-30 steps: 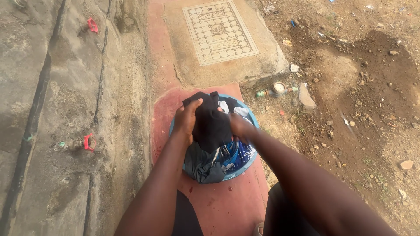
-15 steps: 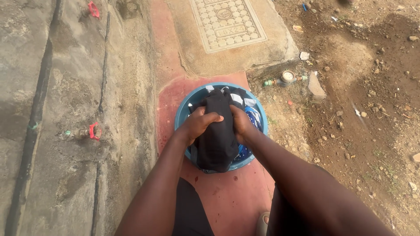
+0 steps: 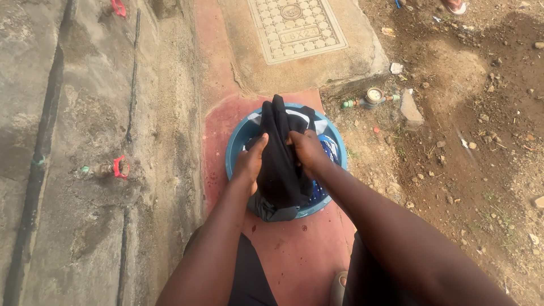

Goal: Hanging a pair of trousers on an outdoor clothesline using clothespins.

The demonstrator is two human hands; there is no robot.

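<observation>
Fingers of left hand (image 3: 250, 161) and right hand (image 3: 306, 149) clamp a black garment (image 3: 279, 158) between them, bunched and held up over a blue basin (image 3: 233, 148). More wet clothes, blue-patterned and white, sit under it in the basin. Basin rests on a red slab (image 3: 294, 255); red tap (image 3: 120, 168) on the wall left, water meter (image 3: 373, 95) in dirt right.

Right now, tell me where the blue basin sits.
In the head view, the blue basin sits centre frame on the red concrete strip, just below the patterned cover slab, with the wall tap off to its left.
</observation>
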